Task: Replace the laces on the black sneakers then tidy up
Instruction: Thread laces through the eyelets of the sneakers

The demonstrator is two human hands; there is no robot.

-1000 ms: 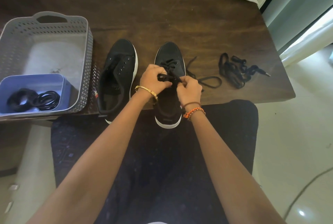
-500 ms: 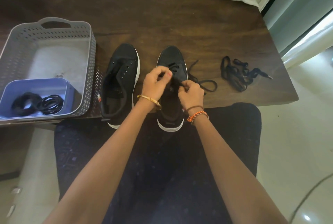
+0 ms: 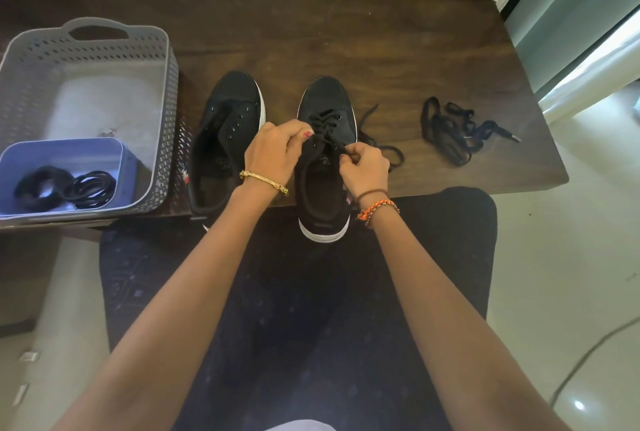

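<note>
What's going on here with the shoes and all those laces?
A person is lacing the right sneaker of a black pair on a wooden table. The left hand and right hand each pinch the lace, threaded through the upper eyelets only. The left sneaker has no lace. A loose lace bundle lies to the right; a grey basket stands on the left.

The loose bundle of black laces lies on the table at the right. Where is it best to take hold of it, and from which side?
Judging by its pose, pinch the loose lace bundle at its thick tangled middle, coming from above. It lies flat on the table, so there is no edge to get under. The single end with the aglet trails off to the right; pulling that end would probably only drag the tangle out.
</note>
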